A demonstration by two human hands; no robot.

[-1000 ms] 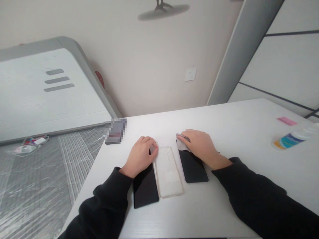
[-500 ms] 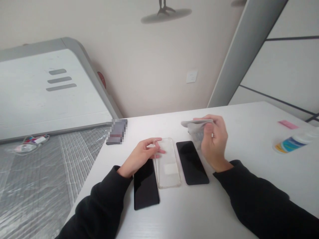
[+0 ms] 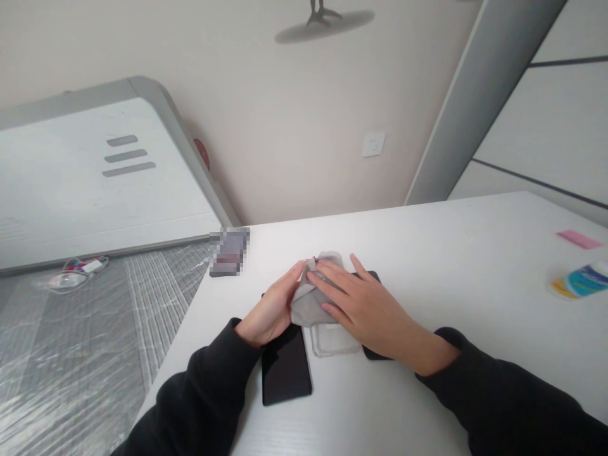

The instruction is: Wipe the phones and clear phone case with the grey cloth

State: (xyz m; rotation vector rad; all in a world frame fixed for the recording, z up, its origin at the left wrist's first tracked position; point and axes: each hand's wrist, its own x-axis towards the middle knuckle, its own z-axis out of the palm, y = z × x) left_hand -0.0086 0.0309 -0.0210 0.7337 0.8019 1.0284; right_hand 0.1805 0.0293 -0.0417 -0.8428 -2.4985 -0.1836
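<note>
**Two hands, grey cloth and clear phone case on white tabletop**

Right hand: reaches in from the lower right in a black sleeve, palm down, fingers spread and nearly flat. It presses on a grey cloth, pinning it rather than closing round it. The forearm crosses the near right part of the tabletop.

Left hand: comes in from the lower left, also in a black sleeve. It stands on its edge with fingers lightly curled, fingertips against the left edge of the cloth and what lies beneath. Whether it grips anything cannot be told.

Grey cloth: crumpled, lying between the two hands, over the far end of a clear phone case.

Clear phone case: flat on the tabletop, only its near end showing below the cloth and the right hand.

Left black phone: flat, screen dark, just beside the case, partly under the left wrist.

Right black phone: mostly hidden under the right hand; its far corner and near edge show.

Writing: none legible. A blurred dark item lies at the far left table edge. A pink slip and a blue-and-yellow packet lie well apart at the right; their print is too small to read.
</note>
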